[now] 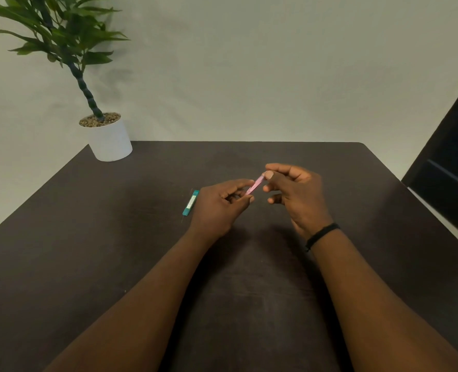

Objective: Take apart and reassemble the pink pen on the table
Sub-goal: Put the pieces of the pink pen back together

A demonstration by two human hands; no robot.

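both hands hold pen (pixel 255 185) above table (pixel 115 237), mid-table. left hand (pixel 220 205) pinches lower near end, fingers closed on barrel. pen's long axis runs up and away to right. right hand (pixel 293 189) clamps far end, thumb and forefinger on tip. neither hand nearer; each has one end, so likely pull or twist along axis. whether parts already apart: cannot tell. teal case (pixel 191 202) flat just left of left hand. dark matte table, pot plant (pixel 107 135) far-left corner, pale wall behind.
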